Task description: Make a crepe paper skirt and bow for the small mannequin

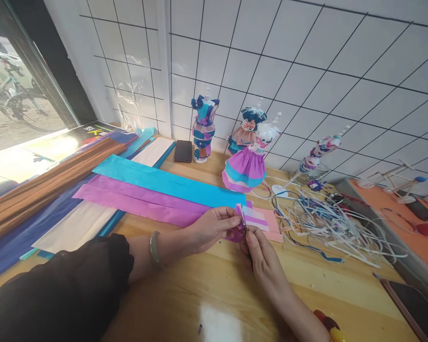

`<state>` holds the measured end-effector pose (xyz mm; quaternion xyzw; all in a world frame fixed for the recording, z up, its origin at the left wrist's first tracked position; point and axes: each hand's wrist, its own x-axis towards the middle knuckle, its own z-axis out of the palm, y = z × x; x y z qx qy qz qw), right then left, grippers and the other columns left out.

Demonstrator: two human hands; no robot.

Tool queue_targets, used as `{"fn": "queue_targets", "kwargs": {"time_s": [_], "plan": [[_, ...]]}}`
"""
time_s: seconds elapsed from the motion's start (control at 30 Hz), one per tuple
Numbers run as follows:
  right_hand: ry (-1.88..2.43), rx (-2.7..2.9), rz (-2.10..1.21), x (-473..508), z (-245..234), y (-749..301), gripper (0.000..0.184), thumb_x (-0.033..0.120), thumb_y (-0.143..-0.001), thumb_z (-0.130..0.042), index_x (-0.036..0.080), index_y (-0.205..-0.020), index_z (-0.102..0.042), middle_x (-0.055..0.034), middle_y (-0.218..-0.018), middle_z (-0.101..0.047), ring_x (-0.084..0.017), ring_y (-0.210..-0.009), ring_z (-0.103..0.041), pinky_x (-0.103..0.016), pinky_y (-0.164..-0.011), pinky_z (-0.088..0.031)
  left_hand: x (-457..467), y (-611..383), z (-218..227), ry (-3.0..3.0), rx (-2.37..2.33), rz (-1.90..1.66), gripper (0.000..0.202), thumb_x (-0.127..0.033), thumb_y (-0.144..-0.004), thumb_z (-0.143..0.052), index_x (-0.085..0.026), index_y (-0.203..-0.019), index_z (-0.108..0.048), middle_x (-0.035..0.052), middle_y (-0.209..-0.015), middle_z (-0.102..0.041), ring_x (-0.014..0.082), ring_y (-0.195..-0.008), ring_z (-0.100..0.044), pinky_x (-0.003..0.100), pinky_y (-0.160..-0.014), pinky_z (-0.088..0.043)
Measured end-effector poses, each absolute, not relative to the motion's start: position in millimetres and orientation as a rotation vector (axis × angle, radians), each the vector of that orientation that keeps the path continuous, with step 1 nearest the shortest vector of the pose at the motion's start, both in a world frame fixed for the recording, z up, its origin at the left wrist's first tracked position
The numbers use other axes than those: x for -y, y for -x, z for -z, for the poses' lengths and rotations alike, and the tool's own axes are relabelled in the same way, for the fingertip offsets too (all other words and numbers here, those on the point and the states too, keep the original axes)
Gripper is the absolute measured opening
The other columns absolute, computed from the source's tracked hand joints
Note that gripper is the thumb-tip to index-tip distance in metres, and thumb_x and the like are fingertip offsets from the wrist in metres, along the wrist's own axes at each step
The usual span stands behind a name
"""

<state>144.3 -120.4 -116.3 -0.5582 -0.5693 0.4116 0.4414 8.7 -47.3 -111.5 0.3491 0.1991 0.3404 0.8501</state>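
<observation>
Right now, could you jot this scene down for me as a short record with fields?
Left hand: pinching purple paper
Right hand: gripping what look like scissors, blades at the paper
Left wrist: green bangle
Paper strips, left: turquoise strip, purple strips
By the wall: four small dress forms, dark phone lying flat
Right side: tangle of thin strips

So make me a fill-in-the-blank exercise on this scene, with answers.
The green bangle circles the ____ wrist.
The left hand is farther from the tangled strips than the ____ hand.
On the full skirt, a blue band sits between two ____ bands.
The white tiles are separated by ____ lines.
Missing words: left; right; purple; black.
</observation>
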Motion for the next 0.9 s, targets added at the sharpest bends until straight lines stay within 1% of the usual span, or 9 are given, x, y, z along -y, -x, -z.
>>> {"fn": "queue_targets", "kwargs": {"time_s": [0.1,0.2,0.43,0.57,0.7,0.9], "plan": [[1.377,1.433,-1.006,120.7,118.0,-145.2,0.028,0.047,-0.091,-0.035,0.022,-0.081,-0.042,0.0027,-0.064,-0.04,-0.012,-0.053,-0.034,-0.024,-0.047,-0.03,47.8,-8.8,112.0,-0.742,-0.403,-0.709,0.029,-0.034,-0.066,-0.074,-0.013,-0.079,-0.059,0.0023,-0.075,-0.059,0.0101,-0.07,-0.055,0.026,-0.07,-0.041],[1.381,1.459,-0.997,121.1,119.8,-146.6,0.027,0.045,-0.092,-0.033,0.022,-0.079,-0.04,0.0038,-0.062,-0.037,-0.011,-0.053,-0.033,-0.025,-0.048,-0.028,48.5,-8.9,112.3,-0.73,-0.385,-0.704,0.027,-0.032,-0.066,-0.074,-0.013,-0.079,-0.06,0.0026,-0.077,-0.059,0.0104,-0.072,-0.055,0.027,-0.073,-0.042],[1.426,1.5,-0.947,122.8,118.8,-147.9,0.025,0.043,-0.093,-0.032,0.022,-0.081,-0.041,0.0035,-0.062,-0.038,-0.012,-0.054,-0.035,-0.026,-0.051,-0.028,50.4,-8.5,112.6,-0.686,-0.385,-0.684,0.026,-0.03,-0.066,-0.074,-0.013,-0.08,-0.06,0.0019,-0.078,-0.059,0.0103,-0.075,-0.054,0.028,-0.077,-0.041],[1.429,1.461,-0.932,122.7,118.3,-146.8,0.028,0.047,-0.09,-0.034,0.022,-0.081,-0.045,0.0027,-0.06,-0.041,-0.013,-0.053,-0.036,-0.026,-0.049,-0.029,51.0,-8.6,111.7,-0.68,-0.381,-0.676,0.024,-0.03,-0.066,-0.074,-0.014,-0.078,-0.06,0.0008,-0.077,-0.058,0.0098,-0.073,-0.054,0.029,-0.078,-0.04],[1.429,1.448,-0.904,122.0,118.6,-146.2,0.031,0.049,-0.089,-0.037,0.021,-0.087,-0.051,0.0013,-0.06,-0.044,-0.014,-0.053,-0.038,-0.025,-0.047,-0.029,51.5,-8.7,110.6,-0.693,-0.38,-0.676,0.024,-0.03,-0.067,-0.073,-0.014,-0.08,-0.061,0.0014,-0.078,-0.057,0.0103,-0.075,-0.053,0.03,-0.079,-0.04],[1.433,1.483,-0.916,122.3,120.3,-147.9,0.028,0.044,-0.092,-0.033,0.021,-0.087,-0.047,0.0031,-0.06,-0.04,-0.013,-0.052,-0.036,-0.026,-0.049,-0.027,51.6,-8.5,112.5,-0.699,-0.369,-0.67,0.024,-0.031,-0.067,-0.073,-0.015,-0.079,-0.061,0.0002,-0.077,-0.056,0.0094,-0.074,-0.053,0.029,-0.079,-0.039]]}}
